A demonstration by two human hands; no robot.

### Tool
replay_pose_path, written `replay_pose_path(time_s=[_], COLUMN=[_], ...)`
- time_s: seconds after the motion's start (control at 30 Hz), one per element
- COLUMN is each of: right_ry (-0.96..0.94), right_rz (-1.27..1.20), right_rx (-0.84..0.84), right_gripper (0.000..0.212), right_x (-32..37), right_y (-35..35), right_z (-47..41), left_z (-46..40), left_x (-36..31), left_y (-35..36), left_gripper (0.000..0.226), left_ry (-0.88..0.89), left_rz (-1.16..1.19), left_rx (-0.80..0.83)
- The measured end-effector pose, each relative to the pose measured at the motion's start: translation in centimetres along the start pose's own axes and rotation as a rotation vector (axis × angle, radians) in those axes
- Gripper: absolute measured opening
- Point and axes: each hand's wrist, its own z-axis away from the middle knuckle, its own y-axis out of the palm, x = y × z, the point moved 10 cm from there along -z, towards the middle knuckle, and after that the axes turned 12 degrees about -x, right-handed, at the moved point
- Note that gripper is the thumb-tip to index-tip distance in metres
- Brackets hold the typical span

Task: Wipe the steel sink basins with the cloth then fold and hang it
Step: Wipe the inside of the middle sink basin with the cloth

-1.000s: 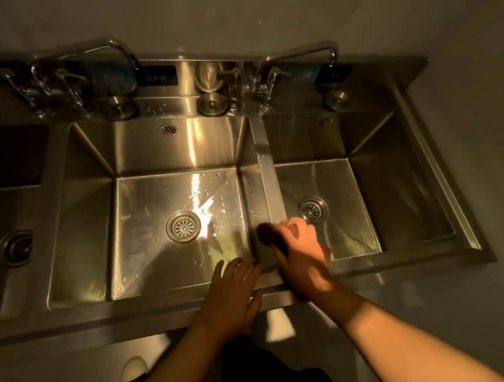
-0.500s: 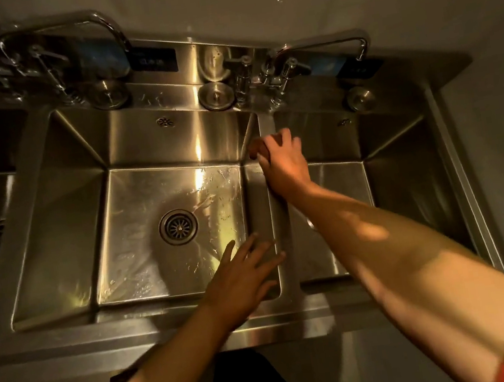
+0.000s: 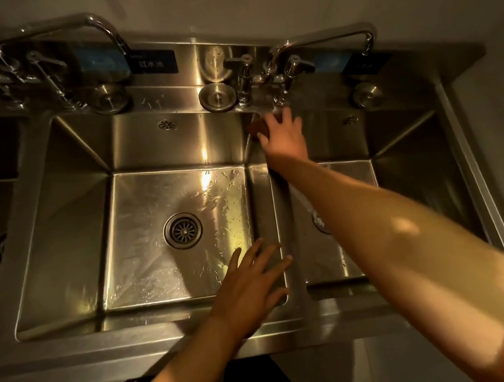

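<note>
one cloth [image 3: 259, 129]: dark, bunched, on divider's [image 3: 279, 183] far end
right hand [image 3: 285, 137]: clamped on cloth
left hand [image 3: 251, 288]: fingers spread, flat on near rim [image 3: 103, 341]

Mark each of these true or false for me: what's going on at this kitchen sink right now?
1. The right hand presses a dark cloth at the far end of the divider between two basins. True.
2. The left hand holds the cloth. False: it is open, fingers spread, near the divider's front end.
3. The middle basin has water droplets on its floor. True.
4. A plug covers the middle basin's drain. False: the strainer is uncovered.
</note>
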Motion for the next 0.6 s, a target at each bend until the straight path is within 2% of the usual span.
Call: replay_pose_path(time_s=[0.17,0.23,0.33,0.5,0.6], right_ry=[-0.107,-0.078,-0.072,-0.063,-0.156], right_rz=[-0.043,-0.077,-0.079,0.028,0.054], right_rx=[-0.065,-0.050,0.005,0.101,0.105], right_gripper=[0.028,0.025,0.035,0.052,0.059], right_x=[0.3,0.0,-0.1,0.2,2.3], right_y=[-3.1,-4.1,-4.7,-4.6,-4.6], right_z=[10.4,14.6,21.0,29.5,32.0], left_z=[1.8,2.6,3.4,5.9,7.5], left_x=[-0.8,-0.8,-0.3,3.1,5.0], left_y=[1.1,1.5,1.2,-0.8,-2.0], left_gripper=[0.064,0.064,0.062,0.055,0.055], left_ry=[-0.045,-0.074,-0.089,-0.228,-0.280], left_rz=[-0.002,0.010,-0.024,-0.027,-0.084], left_rx=[0.024,0.040,0.042,0.031,0.057])
